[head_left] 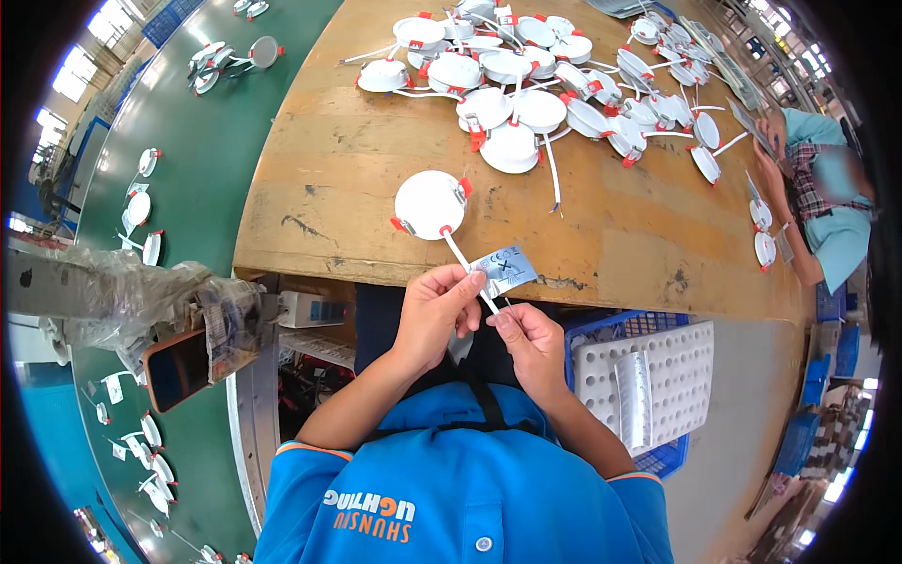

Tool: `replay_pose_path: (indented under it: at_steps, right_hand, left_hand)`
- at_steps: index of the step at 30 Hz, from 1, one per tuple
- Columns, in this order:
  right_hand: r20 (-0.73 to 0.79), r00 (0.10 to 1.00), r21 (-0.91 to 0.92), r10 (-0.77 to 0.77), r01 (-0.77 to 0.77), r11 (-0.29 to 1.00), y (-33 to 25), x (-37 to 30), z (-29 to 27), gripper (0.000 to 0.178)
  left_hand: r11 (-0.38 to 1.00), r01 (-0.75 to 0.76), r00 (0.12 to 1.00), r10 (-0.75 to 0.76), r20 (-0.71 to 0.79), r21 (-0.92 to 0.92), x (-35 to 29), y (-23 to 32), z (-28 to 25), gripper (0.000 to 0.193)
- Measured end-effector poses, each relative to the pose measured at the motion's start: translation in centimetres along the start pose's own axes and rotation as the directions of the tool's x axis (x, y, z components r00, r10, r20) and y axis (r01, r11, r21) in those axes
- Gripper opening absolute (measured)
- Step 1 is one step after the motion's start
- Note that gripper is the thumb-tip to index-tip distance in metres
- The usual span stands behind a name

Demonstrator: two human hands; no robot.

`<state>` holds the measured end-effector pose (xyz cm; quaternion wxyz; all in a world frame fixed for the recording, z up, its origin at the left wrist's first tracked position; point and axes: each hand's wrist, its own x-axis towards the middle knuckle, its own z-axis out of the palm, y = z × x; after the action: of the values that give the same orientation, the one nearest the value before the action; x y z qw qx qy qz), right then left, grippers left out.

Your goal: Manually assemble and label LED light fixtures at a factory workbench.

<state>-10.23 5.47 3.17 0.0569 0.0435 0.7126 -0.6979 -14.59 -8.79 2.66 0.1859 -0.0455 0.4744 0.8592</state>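
A round white downlight [429, 204] with red clip ends lies on the wooden table in front of me. Its white cable [458, 249] runs toward me into my hands. My left hand [437, 315] pinches this cable between thumb and fingers, and a silver printed label [507, 269] sticks out to the right from beneath the thumb. Closed near the cable's free end is my right hand [532, 350], thumb and forefinger together. Its fingertips partly hide the cable end.
Several more downlights [507, 66] are heaped on the wooden table [319, 207]. Left is a green belt [211, 122] with downlights. A wrapped arm holds a phone [176, 370]. Below right, a blue crate [669, 456] holds a white perforated tray [681, 376]. A co-worker [832, 235] sits right.
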Motion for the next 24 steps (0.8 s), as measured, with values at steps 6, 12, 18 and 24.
replay_pose_path:
  at_steps: [6, 12, 18, 24]
  right_hand:
    - [0.001, 1.0, 0.101, 0.006, -0.006, 0.995, 0.0, -0.4, -2.6, 0.022]
    - [-0.025, 0.986, -0.35, -0.167, 0.148, 0.925, -0.8, 0.2, -2.2, 0.019]
    - [-0.019, 0.96, -0.486, -0.279, 0.235, 0.842, -1.4, -0.2, -2.2, 0.014]
    - [0.0, 0.965, -0.512, -0.263, 0.226, 0.829, -1.7, -0.2, -2.3, 0.012]
  left_hand:
    - [1.0, 0.023, 0.998, -0.024, -0.051, -0.021, 0.0, -0.5, 0.8, 0.02]
    - [0.999, 0.025, 0.999, -0.026, -0.025, -0.025, 0.1, -0.8, 0.9, 0.02]
    - [0.999, 0.013, 0.999, -0.014, -0.029, -0.044, 0.3, -0.7, 1.0, 0.02]
    - [0.999, 0.001, 1.0, -0.002, -0.013, -0.035, 0.3, -0.9, 0.8, 0.021]
